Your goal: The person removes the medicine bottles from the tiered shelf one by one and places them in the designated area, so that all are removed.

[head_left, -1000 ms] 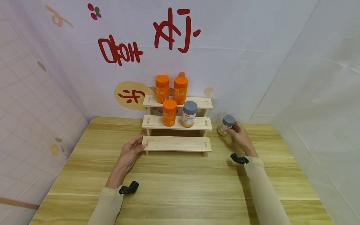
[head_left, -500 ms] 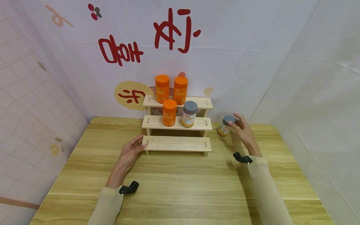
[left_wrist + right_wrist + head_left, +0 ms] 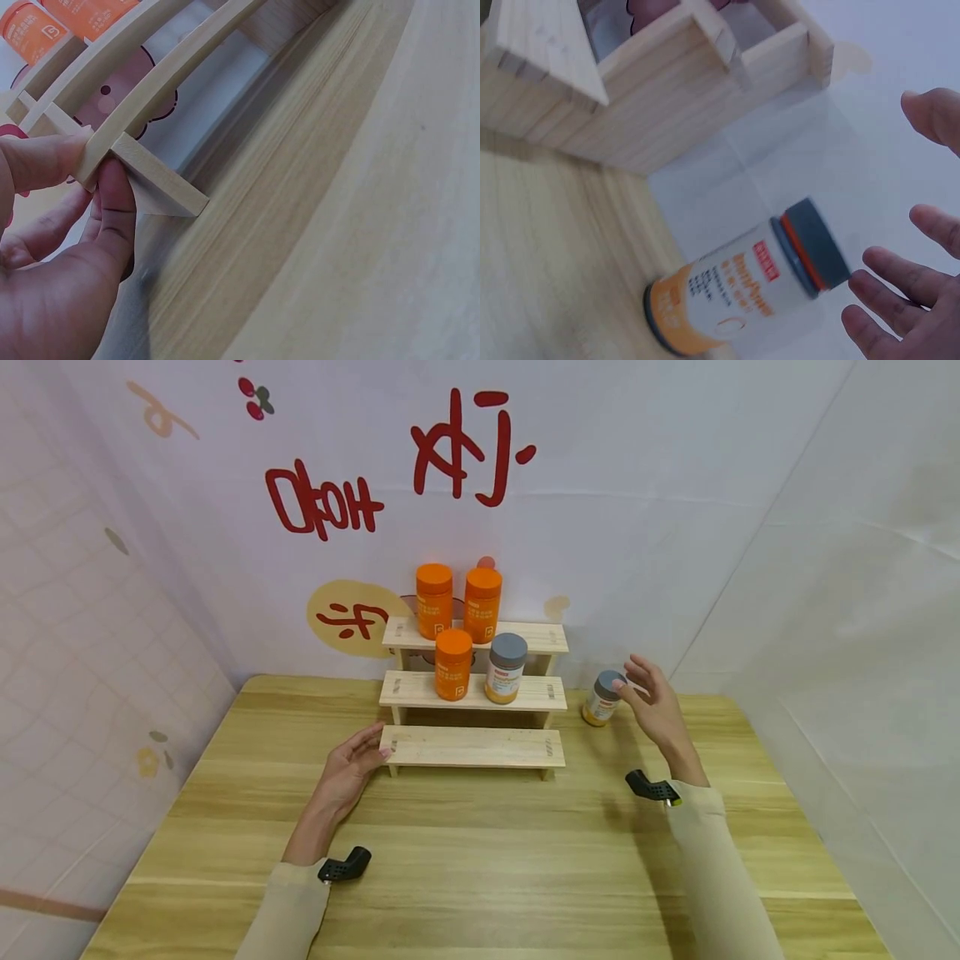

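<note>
A grey-lidded supplement bottle point(image 3: 602, 703) stands upright on the table, right of a three-step wooden shelf point(image 3: 472, 748). Beside it is my right hand point(image 3: 662, 714), fingers spread and the thumb near the lid; the right wrist view shows a gap between the bottle point(image 3: 727, 289) and the fingers. With thumb above and fingers below, my left hand point(image 3: 347, 778) pinches the left end of the lowest step, as the left wrist view shows at close range. One orange bottle point(image 3: 453, 668) and another grey-lidded bottle point(image 3: 506, 670) occupy the middle step.
On the top step stand two more orange bottles, one at the left point(image 3: 434, 603) and one beside it point(image 3: 482, 607). The wood-grain table point(image 3: 487, 860) extends in front of the shelf. A printed white backdrop point(image 3: 630, 485) rises behind and along both sides.
My right hand has let go of the grey-lidded bottle and drawn back to the right, its fingers opening. The bottle stays in place, and my left hand keeps its hold on the shelf.
</note>
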Demonstrator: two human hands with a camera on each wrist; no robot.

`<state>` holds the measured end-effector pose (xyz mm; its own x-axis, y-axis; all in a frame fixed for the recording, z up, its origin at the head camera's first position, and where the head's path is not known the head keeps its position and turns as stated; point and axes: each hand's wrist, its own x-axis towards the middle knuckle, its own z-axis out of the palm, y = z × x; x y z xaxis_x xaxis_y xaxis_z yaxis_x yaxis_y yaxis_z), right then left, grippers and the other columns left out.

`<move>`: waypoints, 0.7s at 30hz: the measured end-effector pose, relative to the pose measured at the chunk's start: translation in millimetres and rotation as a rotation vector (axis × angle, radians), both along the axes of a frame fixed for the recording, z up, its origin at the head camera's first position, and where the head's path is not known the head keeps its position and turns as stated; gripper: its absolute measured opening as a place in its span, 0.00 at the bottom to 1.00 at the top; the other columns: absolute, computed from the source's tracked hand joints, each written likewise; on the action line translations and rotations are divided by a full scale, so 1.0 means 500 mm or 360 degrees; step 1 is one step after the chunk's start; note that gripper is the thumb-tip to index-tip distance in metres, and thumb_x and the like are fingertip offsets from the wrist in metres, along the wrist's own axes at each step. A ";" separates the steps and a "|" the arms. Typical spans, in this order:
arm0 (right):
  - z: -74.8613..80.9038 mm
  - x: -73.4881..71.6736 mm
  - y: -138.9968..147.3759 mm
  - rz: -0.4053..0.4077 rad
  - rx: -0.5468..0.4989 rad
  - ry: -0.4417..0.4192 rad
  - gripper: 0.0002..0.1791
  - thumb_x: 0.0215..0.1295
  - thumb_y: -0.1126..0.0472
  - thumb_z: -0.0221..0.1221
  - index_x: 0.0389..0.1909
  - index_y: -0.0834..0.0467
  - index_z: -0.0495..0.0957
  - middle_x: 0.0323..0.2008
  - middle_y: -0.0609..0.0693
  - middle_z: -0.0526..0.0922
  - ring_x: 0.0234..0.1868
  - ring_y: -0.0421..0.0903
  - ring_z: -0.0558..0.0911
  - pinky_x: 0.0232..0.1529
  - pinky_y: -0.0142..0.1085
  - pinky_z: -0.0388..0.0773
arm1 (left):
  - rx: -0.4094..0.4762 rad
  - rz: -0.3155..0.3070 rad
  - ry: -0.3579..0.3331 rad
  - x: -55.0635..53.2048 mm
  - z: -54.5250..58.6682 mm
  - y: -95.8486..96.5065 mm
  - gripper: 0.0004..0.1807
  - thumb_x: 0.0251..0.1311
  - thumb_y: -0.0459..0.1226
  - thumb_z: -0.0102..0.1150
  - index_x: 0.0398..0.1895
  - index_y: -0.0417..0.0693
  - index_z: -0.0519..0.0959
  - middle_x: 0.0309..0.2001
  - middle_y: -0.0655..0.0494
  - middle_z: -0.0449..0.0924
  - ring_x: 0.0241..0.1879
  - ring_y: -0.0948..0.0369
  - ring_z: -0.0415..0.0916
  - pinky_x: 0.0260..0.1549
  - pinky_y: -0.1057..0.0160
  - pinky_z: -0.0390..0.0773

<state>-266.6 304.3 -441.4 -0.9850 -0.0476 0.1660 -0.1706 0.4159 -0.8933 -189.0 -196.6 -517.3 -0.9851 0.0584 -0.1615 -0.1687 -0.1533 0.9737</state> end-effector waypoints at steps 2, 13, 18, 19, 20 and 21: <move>0.010 0.006 -0.006 -0.0008 0.0003 0.0030 0.42 0.74 0.46 0.60 0.82 0.51 0.53 0.78 0.62 0.60 0.79 0.60 0.60 0.78 0.59 0.57 | 0.0004 -0.0004 0.0004 0.001 -0.001 0.000 0.38 0.68 0.27 0.61 0.79 0.38 0.59 0.62 0.48 0.71 0.54 0.69 0.75 0.53 0.76 0.78; 0.059 0.025 -0.035 0.0061 0.0019 0.0091 0.40 0.75 0.49 0.60 0.81 0.45 0.53 0.78 0.59 0.60 0.79 0.58 0.59 0.79 0.58 0.56 | 0.0030 -0.0025 0.0013 0.001 -0.004 0.001 0.38 0.68 0.27 0.60 0.79 0.37 0.57 0.61 0.49 0.71 0.54 0.69 0.76 0.53 0.76 0.78; 0.081 0.027 -0.061 0.0119 0.0014 0.0124 0.40 0.75 0.50 0.60 0.81 0.46 0.54 0.78 0.61 0.60 0.79 0.58 0.60 0.79 0.58 0.56 | 0.0032 -0.0022 0.0013 0.002 -0.003 0.000 0.38 0.69 0.27 0.60 0.79 0.37 0.58 0.60 0.49 0.71 0.53 0.69 0.76 0.52 0.75 0.79; 0.086 0.028 -0.066 0.0133 0.0016 0.0127 0.40 0.75 0.51 0.60 0.81 0.47 0.53 0.78 0.60 0.61 0.79 0.58 0.60 0.78 0.58 0.56 | 0.0030 -0.0022 0.0013 0.002 -0.003 0.000 0.37 0.69 0.28 0.60 0.79 0.38 0.58 0.60 0.50 0.72 0.53 0.70 0.76 0.52 0.75 0.79; 0.090 0.029 -0.071 0.0144 0.0015 0.0131 0.39 0.75 0.51 0.60 0.81 0.47 0.54 0.78 0.60 0.61 0.79 0.58 0.60 0.78 0.58 0.56 | 0.0033 -0.0025 0.0012 0.003 -0.003 0.000 0.37 0.69 0.28 0.60 0.79 0.38 0.58 0.59 0.51 0.72 0.53 0.70 0.76 0.52 0.75 0.79; 0.093 0.029 -0.076 0.0152 0.0013 0.0137 0.39 0.75 0.52 0.60 0.81 0.47 0.54 0.78 0.60 0.61 0.79 0.58 0.60 0.78 0.58 0.56 | 0.0032 -0.0024 0.0010 0.002 -0.002 0.000 0.37 0.69 0.27 0.60 0.79 0.38 0.58 0.59 0.51 0.72 0.53 0.70 0.76 0.52 0.76 0.79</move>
